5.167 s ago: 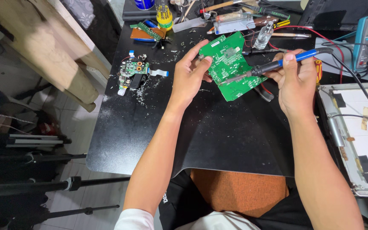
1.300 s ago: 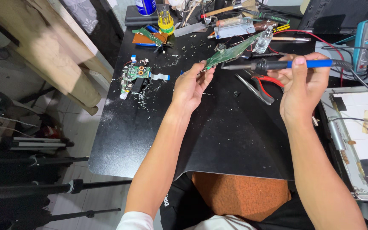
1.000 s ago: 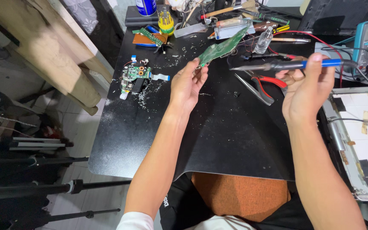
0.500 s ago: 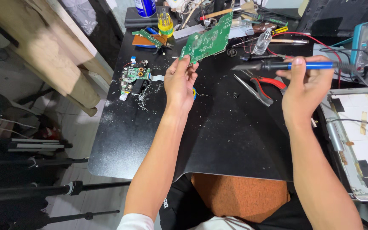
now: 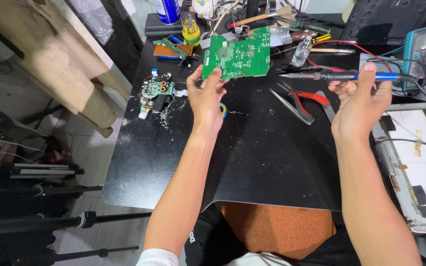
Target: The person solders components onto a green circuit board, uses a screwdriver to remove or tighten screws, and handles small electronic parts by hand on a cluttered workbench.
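- Since half a second ago, we see that the flat green rectangular circuit board (image 5: 241, 53) has been lifted and turned further, so its component face now looks up toward us instead of lying edge-on.
- We judge from this that the board is being held up for a look rather than worked on, since the iron's tip no longer sits against it.
- Our left hand (image 5: 206, 96) grasps the board by its near left corner, thumb on the face and fingers behind, with the wrist bent back and the forearm reaching far across the black work mat (image 5: 252, 162).
- The board hangs in the air above the far part of the mat, clear of its surface, in front of the clutter of tools at the far edge.
- Our right hand (image 5: 361, 101) is clenched around the blue-handled soldering iron (image 5: 341, 76), held level with its metal tip pointing left, near the board's right edge but apart from it.
- Red-handled pliers (image 5: 299, 101) lie on the mat just below the iron, and a small green circuit module (image 5: 155, 93) rests to the left of the left hand.
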